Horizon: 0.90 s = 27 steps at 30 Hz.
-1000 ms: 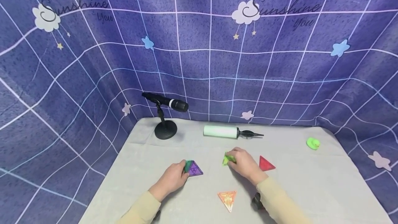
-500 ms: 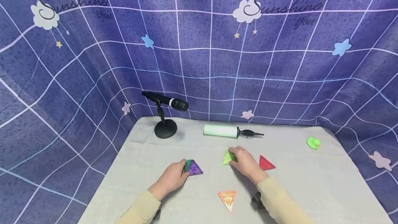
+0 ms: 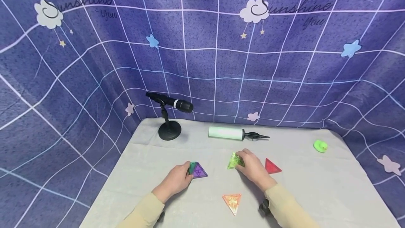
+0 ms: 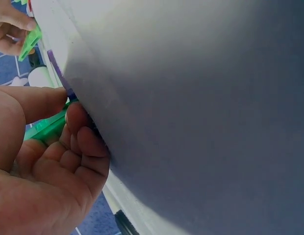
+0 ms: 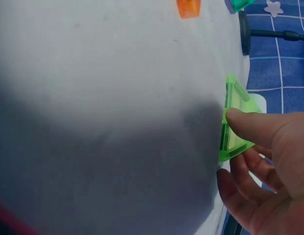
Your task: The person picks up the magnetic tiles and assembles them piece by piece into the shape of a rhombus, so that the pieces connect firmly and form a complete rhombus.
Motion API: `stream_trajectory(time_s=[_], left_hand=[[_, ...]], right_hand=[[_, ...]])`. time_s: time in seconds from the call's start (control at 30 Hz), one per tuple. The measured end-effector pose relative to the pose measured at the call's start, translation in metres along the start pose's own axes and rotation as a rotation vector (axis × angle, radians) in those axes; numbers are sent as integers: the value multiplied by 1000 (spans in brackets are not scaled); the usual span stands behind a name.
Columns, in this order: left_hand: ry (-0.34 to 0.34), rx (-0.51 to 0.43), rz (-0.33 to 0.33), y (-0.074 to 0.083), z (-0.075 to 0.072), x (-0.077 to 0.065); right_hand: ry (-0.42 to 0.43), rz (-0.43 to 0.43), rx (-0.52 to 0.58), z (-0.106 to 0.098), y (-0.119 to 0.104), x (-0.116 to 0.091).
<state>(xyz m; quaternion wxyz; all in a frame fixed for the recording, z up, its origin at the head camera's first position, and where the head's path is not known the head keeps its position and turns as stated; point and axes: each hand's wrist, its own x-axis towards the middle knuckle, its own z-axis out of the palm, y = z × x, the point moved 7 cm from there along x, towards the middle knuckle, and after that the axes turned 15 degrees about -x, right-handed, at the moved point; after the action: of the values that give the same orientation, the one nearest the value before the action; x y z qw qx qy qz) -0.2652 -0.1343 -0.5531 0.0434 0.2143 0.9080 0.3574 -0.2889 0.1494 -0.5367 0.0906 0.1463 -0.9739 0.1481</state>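
"How is the left hand [image 3: 174, 179] holding itself?"

"It's pointing away and rightward, thumb and fingers pinching the teal triangle [image 3: 192, 167]. The purple triangle [image 3: 199, 171] is lying right beside that on the counter [image 3: 319, 192]."

"And farther right?"

"1 orange triangle [image 3: 232, 201] is lying in front. Beyond it, the right hand [image 3: 254, 169] is pointing away and leftward, its fingers grasping the lime triangle [image 3: 233, 160] at the right side. The red triangle [image 3: 272, 166] is resting just right of that hand."

Purple-blue backdrop [image 3: 199, 62]: "Sunshine You" printed twice, dark script. One starts over left white cloud [image 3: 47, 18], other over right white cloud [image 3: 250, 14]. "You" sits below "Sunshine".
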Motion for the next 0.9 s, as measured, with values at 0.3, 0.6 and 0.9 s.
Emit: stream_trajectory(time_s=[0.3, 0.6, 0.9], left_hand=[[2, -3, 1, 1, 0, 0], [2, 0, 9, 2, 0, -1], [-1, -8, 19, 3, -1, 0]], right_hand=[[67, -52, -22, -6, 4, -8], [29, -47, 0, -7, 6, -9], [-7, -31, -6, -5, 7, -8]])
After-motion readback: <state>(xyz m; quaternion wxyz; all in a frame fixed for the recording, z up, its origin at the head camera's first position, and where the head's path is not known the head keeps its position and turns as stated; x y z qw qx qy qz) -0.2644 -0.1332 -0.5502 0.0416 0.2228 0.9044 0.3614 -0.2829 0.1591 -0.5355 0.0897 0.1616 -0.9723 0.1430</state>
